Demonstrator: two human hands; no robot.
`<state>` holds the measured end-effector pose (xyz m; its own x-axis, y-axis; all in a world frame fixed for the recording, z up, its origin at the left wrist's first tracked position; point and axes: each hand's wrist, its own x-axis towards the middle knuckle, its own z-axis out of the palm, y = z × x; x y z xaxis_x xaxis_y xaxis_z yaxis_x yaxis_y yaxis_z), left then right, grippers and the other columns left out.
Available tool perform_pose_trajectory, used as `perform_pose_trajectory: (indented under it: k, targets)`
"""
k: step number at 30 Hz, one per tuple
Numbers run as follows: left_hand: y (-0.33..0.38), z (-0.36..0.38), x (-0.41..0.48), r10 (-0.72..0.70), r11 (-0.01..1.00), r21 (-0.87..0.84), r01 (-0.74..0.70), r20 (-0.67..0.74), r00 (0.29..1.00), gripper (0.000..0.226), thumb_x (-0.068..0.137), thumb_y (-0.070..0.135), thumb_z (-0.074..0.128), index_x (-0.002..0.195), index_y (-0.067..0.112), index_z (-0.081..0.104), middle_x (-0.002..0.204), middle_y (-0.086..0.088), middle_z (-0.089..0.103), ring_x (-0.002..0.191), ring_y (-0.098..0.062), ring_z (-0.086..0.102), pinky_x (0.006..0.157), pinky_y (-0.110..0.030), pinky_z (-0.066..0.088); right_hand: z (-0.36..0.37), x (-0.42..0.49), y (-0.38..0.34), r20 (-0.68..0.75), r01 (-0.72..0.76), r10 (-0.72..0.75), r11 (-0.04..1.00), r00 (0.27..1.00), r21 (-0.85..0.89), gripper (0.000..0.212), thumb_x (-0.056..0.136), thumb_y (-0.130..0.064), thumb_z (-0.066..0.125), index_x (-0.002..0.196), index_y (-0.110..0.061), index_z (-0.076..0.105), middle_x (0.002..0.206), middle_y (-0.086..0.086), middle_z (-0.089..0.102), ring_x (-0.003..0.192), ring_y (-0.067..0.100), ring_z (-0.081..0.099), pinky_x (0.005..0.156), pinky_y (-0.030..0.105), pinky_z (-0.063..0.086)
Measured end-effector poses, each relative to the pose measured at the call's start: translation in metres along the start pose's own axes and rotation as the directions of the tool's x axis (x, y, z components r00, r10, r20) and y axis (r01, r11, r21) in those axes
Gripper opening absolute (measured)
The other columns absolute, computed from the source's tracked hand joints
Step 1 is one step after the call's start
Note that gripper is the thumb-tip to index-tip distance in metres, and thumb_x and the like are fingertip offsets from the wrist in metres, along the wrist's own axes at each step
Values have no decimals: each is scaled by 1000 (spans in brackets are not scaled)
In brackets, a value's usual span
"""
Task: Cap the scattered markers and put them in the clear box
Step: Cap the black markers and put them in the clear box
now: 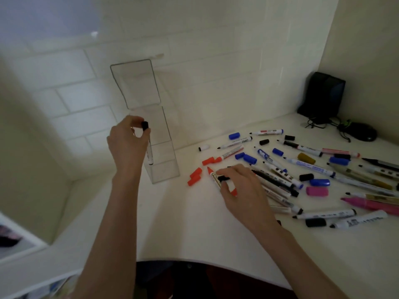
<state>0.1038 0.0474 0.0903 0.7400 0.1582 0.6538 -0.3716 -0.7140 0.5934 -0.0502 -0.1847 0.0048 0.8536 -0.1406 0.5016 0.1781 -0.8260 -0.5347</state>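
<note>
currently | black-capped marker (149, 147) upright at clear box (167, 171), centre-left of frame | left hand (127, 143) pinches its cap end | right hand (244, 190) fingers curled round uncapped red marker (214, 177), frame centre | scattered markers (311, 167) and caps at right

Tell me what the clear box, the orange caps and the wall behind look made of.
Clear box: likely acrylic, glossy; the tiles show through it and its edges catch light. Orange caps: probably moulded plastic, matte, uniform colour. Wall: looks like glazed white tile, with grout lines and a sheen.
</note>
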Motion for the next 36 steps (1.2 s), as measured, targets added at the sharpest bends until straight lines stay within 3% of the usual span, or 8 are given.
perform_pose_trajectory:
  k: [3, 6, 16, 22, 27, 31, 34, 36]
  targets:
    - [-5, 0, 1, 14, 998, 67, -14, 1, 1000, 24, 85, 22, 73, 106, 32, 66, 95, 14, 73, 90, -20, 65, 92, -42, 47, 8, 11, -14, 79, 28, -27, 999, 997, -20, 29, 93, -21, 60, 122, -27, 63, 115, -10, 59, 106, 7, 51, 92, 23, 44]
    - [-11, 1, 3, 50, 985, 167, -55, 35, 998, 18, 89, 23, 70, 104, 32, 69, 95, 12, 75, 89, -22, 65, 85, -35, 36, 13, 14, -23, 110, 27, -21, 998, 994, -50, 29, 95, -23, 58, 123, -26, 62, 119, -9, 60, 112, 9, 49, 92, 21, 40]
    - [-10, 3, -8, 55, 944, 322, -72, 62, 997, 15, 97, 20, 65, 105, 22, 77, 107, -3, 74, 102, -31, 59, 85, -36, 32, -5, 5, -8, 108, -21, 29, 997, 994, -74, 27, 93, -22, 61, 119, -29, 64, 109, -12, 60, 99, 5, 52, 89, 24, 48]
    - [-10, 2, -15, 57, 982, 180, -54, -7, 998, 25, 96, 16, 56, 115, 23, 71, 106, 3, 75, 99, -25, 64, 91, -41, 46, -49, -4, 37, 118, -209, 227, 966, 967, -149, 29, 94, -22, 62, 120, -34, 61, 112, -15, 55, 106, 2, 52, 99, 24, 46]
    - [28, 8, -62, 112, 992, -38, -123, -211, 971, 31, 91, 2, 52, 112, 17, 70, 103, 0, 68, 97, -18, 59, 87, -30, 45, -80, -16, 66, 116, -324, 348, 928, 930, -184, 26, 92, -18, 66, 115, -30, 66, 103, -9, 61, 90, 4, 56, 83, 21, 47]
    - [70, 28, -123, 335, 896, -355, -266, 146, 931, 31, 91, -4, 60, 110, 17, 71, 97, 6, 66, 88, -3, 61, 80, -13, 42, -93, -30, 84, 100, -342, 364, 921, 926, -184, 19, 90, -21, 68, 104, -35, 66, 98, -11, 62, 83, 1, 56, 71, 12, 39]
    - [90, 49, -163, 486, 863, -407, -301, 500, 717, 27, 95, 20, 68, 118, 34, 69, 102, 19, 67, 88, 0, 62, 78, -13, 48, -103, -43, 92, 80, -349, 370, 917, 926, -193, 18, 91, -20, 66, 100, -36, 66, 94, -12, 63, 84, 3, 56, 70, 14, 39]
    - [97, 64, -181, 538, 843, -381, -379, 575, 617, 25, 93, 35, 70, 118, 37, 70, 106, 19, 66, 95, 0, 60, 82, -22, 54, -112, -51, 97, 39, -356, 368, 917, 929, -180, 21, 90, -13, 65, 101, -30, 69, 93, -10, 63, 85, 8, 57, 75, 20, 43]
